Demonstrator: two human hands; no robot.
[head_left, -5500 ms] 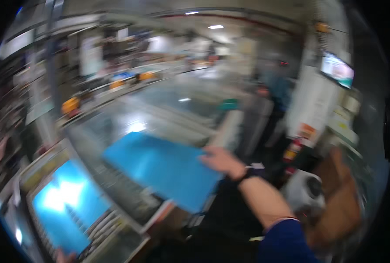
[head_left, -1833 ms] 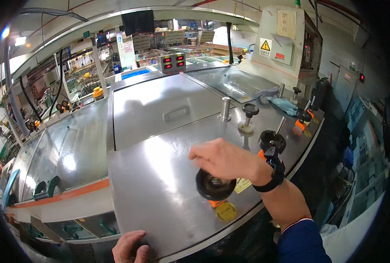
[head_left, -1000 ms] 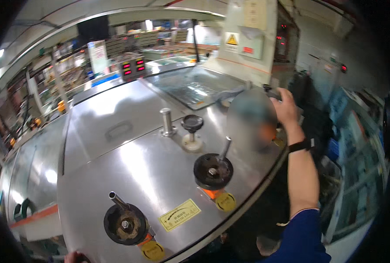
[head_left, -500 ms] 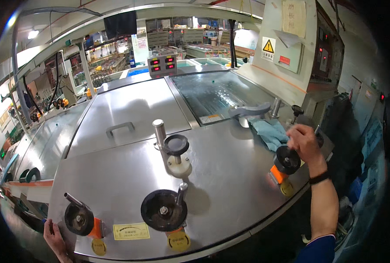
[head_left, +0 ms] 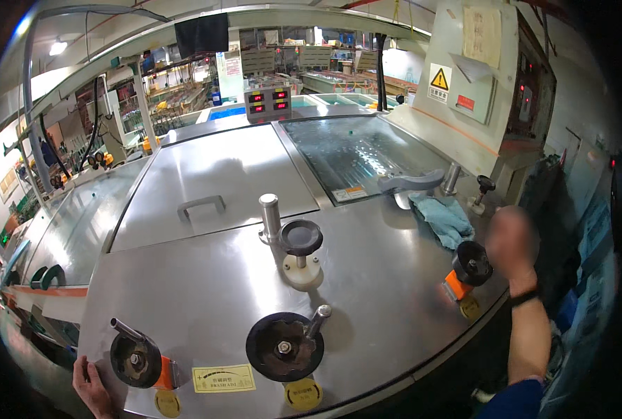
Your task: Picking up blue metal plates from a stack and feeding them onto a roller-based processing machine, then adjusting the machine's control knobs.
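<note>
My right hand point(head_left: 512, 243), smeared, is by the right edge of the steel machine cover, close beside a small black handwheel point(head_left: 472, 264) on an orange base. Its fingers cannot be made out, and whether it grips the wheel's handle is hidden. At the cover's near-left edge my left hand point(head_left: 91, 389) rests with its fingers stretched out, holding nothing. Nearest to it is another black handwheel point(head_left: 135, 359) with a metal crank handle. A light blue cloth point(head_left: 442, 220) lies crumpled just beyond the right handwheel.
A larger handwheel point(head_left: 284, 346) and a black knob point(head_left: 302, 237) stand up mid-cover, near a metal post point(head_left: 270, 218). Farther off are a lid with a handle point(head_left: 201, 208), a glass window point(head_left: 367, 157), a grey curved handle point(head_left: 411, 181) and a red-digit display box point(head_left: 268, 104).
My right hand has moved from above the right handwheel round to its right side. The whole view has shifted slightly. The left hand stays at the cover's edge.
</note>
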